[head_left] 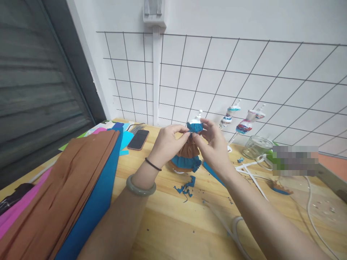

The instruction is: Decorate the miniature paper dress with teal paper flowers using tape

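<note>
A miniature dress form (198,117) with a white top stands on the table, wearing a blue and brown crepe-paper dress (187,150). Its bodice is gathered blue, and the brown skirt ends in blue and brown ruffles. My left hand (173,139) pinches the dress at the waist from the left, thumb and fingers together. From the right, my right hand (213,144) pinches the same spot, its thumb near the left one. What exactly lies between the fingertips is mostly hidden. Blue paper scraps (187,187) lie just in front of the skirt.
Brown, blue and pink crepe paper sheets (67,173) pile up at left, with a phone (138,139) behind. Two more dress forms (245,124) stand at back right, near a clear jar (257,146). White scissors (230,231) and a white cable (309,206) lie at right.
</note>
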Demonstrator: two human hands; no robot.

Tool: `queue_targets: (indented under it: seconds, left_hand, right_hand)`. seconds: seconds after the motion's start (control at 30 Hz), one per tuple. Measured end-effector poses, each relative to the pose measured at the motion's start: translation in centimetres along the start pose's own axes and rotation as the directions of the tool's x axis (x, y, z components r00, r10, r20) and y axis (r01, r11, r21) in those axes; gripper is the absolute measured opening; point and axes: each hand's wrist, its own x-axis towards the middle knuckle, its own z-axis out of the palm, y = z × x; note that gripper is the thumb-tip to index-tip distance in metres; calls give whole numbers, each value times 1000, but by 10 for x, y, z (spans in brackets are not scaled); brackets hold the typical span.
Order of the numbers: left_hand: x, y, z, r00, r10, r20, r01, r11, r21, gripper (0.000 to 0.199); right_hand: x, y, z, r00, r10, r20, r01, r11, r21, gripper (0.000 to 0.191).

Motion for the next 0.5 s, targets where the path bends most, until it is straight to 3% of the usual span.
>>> queue_targets:
  seconds: [0.5]
  left_hand:
    - [0,-2,3,1000,-1,-19,1,1000,14,9]
  right_hand:
    - [1,0,-1,999,-12,34,12,1000,-10,43]
